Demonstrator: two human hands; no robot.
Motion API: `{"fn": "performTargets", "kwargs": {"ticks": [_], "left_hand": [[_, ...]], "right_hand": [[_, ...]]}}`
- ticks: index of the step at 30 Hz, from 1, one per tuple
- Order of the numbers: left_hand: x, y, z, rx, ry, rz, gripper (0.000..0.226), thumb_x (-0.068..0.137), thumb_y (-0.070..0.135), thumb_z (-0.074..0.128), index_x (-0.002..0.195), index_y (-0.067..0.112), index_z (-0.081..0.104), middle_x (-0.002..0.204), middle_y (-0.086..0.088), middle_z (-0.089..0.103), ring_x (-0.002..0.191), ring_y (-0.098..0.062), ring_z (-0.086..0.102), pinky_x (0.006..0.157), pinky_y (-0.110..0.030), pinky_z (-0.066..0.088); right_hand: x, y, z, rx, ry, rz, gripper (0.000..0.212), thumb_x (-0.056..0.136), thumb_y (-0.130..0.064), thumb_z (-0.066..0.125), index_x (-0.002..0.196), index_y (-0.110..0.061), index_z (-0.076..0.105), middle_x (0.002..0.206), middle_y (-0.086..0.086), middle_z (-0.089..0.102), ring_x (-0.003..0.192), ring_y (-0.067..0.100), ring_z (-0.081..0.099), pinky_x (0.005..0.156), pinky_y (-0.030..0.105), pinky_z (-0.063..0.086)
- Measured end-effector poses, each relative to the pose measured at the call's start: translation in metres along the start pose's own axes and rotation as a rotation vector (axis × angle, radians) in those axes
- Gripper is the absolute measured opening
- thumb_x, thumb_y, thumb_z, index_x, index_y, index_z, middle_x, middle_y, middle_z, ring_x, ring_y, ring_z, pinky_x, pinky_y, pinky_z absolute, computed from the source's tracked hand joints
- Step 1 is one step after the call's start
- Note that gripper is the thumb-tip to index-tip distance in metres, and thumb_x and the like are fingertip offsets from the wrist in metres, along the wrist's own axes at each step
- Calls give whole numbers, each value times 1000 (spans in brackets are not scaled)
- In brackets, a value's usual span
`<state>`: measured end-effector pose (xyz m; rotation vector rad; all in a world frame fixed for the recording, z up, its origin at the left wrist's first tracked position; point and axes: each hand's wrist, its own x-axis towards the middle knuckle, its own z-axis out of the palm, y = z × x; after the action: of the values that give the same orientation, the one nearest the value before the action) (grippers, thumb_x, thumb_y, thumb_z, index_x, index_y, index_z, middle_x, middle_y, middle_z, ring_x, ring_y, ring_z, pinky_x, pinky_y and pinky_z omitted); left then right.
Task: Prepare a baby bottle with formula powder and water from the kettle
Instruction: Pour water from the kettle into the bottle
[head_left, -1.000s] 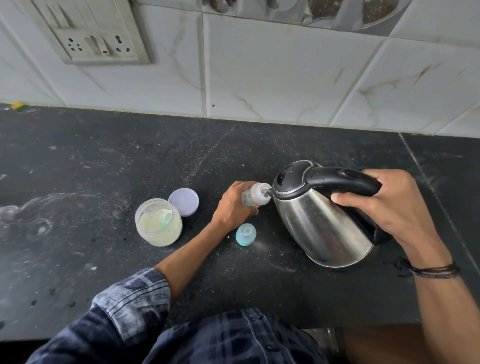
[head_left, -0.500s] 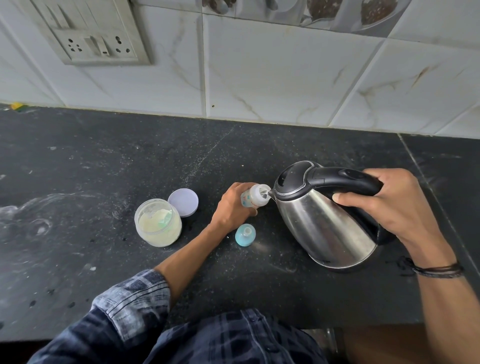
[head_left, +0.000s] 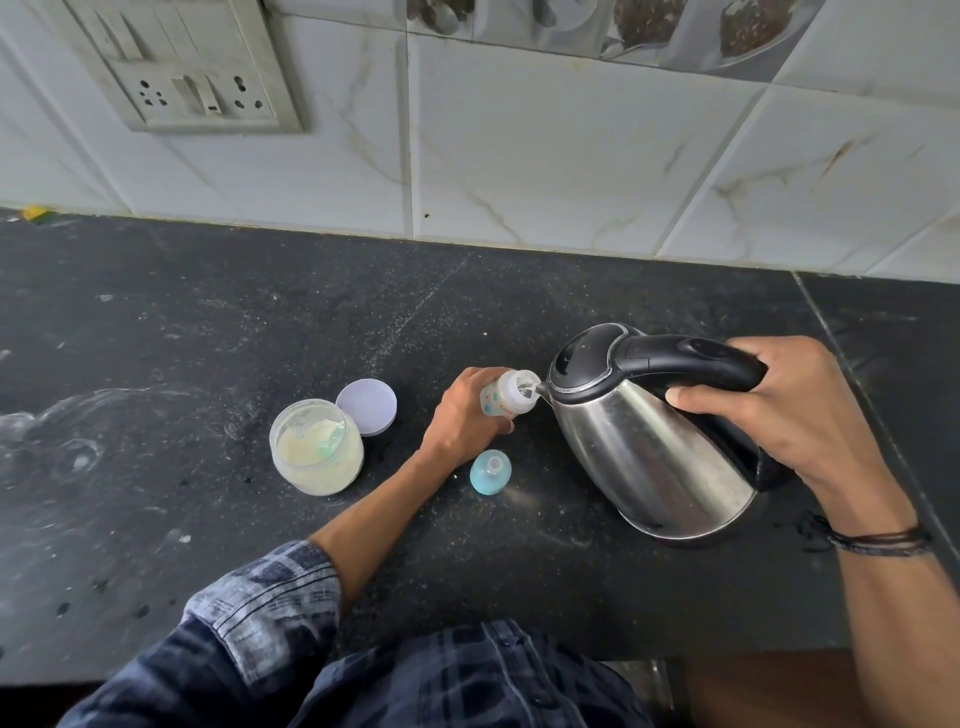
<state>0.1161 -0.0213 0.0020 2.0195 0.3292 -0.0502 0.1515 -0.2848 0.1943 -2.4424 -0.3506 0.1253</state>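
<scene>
My left hand (head_left: 465, 415) grips a small clear baby bottle (head_left: 509, 399) with a printed pattern, tilted with its open mouth toward the right. My right hand (head_left: 779, 415) holds the black handle of a steel kettle (head_left: 649, 447), tipped left with its spout at the bottle's mouth. A thin stream of water runs from the spout into the bottle. The bottle's blue teat cap (head_left: 490, 471) lies on the black counter just below my left hand. An open jar of pale formula powder (head_left: 317, 449) stands to the left, its lilac lid (head_left: 367, 406) beside it.
The black stone counter (head_left: 208, 338) runs back to a white tiled wall with a switch and socket plate (head_left: 197, 88) at upper left. White smears mark the counter at the left. A seam (head_left: 852, 384) crosses the counter right of the kettle.
The kettle has tipped a little further toward the bottle and my right hand has risen slightly. The left hand and bottle have stayed in place.
</scene>
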Motion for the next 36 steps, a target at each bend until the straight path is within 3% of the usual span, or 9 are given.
{"fn": "performTargets", "kwargs": {"ticks": [12,19,29,36], "left_hand": [[-2,-1,1,-6,-15,-9,68,75,4,85,135,26,62,131,4,55,118,-18,56,102,-38,49],[-3,0,0,0,-14,-8,68,75,4,85,135,27,62,131,4,56,118,-17,56,102,-36,49],[-2,-9,0,1,4,-3,68,73,5,86,132,29,64,128,7,57,114,-16,58,94,-32,47],[-1,-5,5,-13,1,12,68,73,4,87,132,27,65,127,6,58,114,-17,58,96,-33,48]], "right_hand": [[1,1,1,-25,4,-3,23,67,-38,93,74,-24,77,64,-3,70,64,22,67,64,38,50],[2,-1,2,-24,1,-3,23,67,-38,93,70,-30,72,59,-9,66,52,6,57,57,31,40],[2,-4,4,-39,-5,15,27,62,-47,89,70,-28,72,62,-10,68,53,6,59,57,31,41],[2,-2,-2,-67,-4,13,26,66,-41,92,68,-25,71,63,-9,69,56,9,62,57,32,43]]}}
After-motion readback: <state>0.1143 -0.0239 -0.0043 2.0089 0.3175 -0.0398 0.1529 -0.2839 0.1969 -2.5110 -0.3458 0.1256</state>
